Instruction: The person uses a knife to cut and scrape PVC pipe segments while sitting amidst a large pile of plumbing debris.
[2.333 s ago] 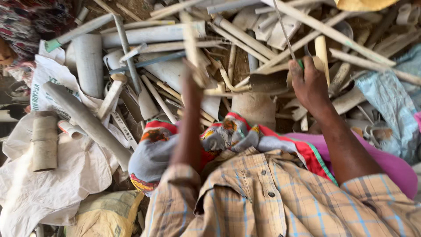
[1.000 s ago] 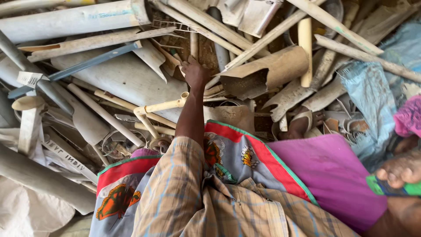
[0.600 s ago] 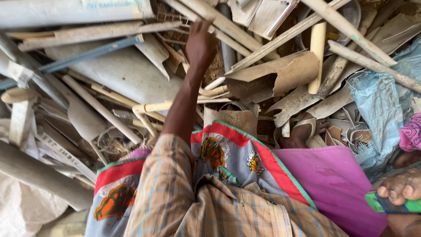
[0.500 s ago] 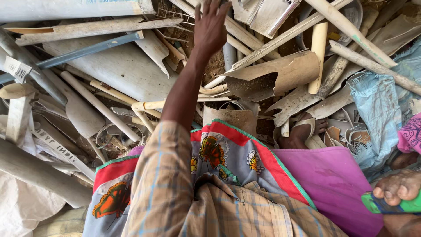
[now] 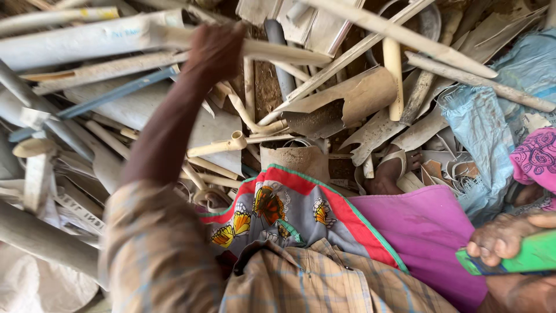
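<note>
With our left hand [image 5: 217, 49] closed around the pale pipe [image 5: 272, 52] atop the heap and our right hand [image 5: 504, 240] gripping a green tool [image 5: 530, 255], we should pull the pipe out straight.

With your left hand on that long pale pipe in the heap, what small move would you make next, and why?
Probably draw the long pale pipe slowly back along its own length. The left hand is closed around it, other pipes cross over it to the right, and the right hand is busy holding a green tool.
</note>
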